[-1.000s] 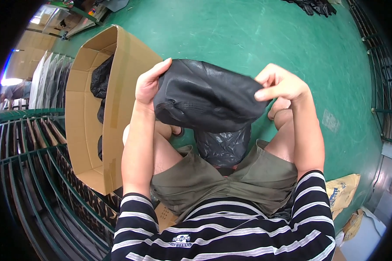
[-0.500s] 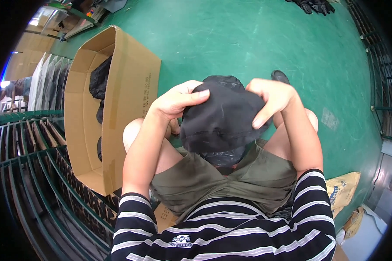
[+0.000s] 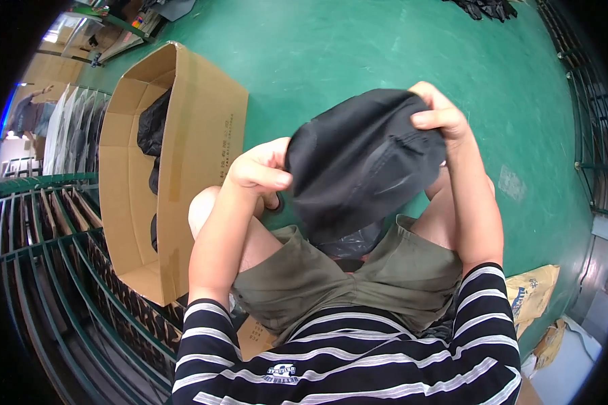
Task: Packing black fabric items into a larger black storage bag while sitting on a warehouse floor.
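Note:
Both my hands hold up a soft black cloth piece that looks like a cap, stretched between them above my lap. My left hand pinches its left edge, thumb on top and fingers mostly hidden behind it. At the upper right edge, my right hand grips it with the thumb over the cloth. The cap is tilted, its right side higher, and a gathered seam shows near my right hand. Beneath it, between my thighs, part of a shiny black plastic bag shows; the cap hides the rest.
To my left stands a tall open cardboard box with several black bundles inside. Green metal racks line the left. A yellowish paper sack lies at the right on the green floor. Black plastic lies far ahead.
The cap has been turned and spread wider, its right side raised. My right hand has moved up and away; my left hand has shifted slightly down and left.

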### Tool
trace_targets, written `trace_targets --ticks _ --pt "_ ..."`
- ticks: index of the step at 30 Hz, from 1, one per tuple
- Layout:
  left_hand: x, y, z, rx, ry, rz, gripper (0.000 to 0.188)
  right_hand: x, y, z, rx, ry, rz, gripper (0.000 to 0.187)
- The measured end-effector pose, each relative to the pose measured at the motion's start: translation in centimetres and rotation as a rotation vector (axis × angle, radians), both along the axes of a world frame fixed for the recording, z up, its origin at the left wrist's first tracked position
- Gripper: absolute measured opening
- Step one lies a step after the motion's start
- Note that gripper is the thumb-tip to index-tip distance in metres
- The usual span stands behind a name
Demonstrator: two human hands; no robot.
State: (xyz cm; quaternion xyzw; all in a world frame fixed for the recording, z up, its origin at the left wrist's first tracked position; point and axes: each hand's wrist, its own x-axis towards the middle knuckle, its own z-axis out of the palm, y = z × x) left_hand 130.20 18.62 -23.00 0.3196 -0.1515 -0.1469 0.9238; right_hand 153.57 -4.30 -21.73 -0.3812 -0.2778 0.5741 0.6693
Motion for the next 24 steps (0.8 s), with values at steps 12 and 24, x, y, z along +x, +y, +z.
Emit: trace_targets --ticks 12,24 --pt "-0.4 1.3 -3.4 -0.037 0.082 0.125 0.051 1.3 1.0 -0.7 -0.054 -0.009 0.001 0.037" --pt "0.1 -0.6 0.5 -0.576 0.227 -0.105 0.044 2.6 0.0 -4.4 0.106 -0.114 0.178 0.048"
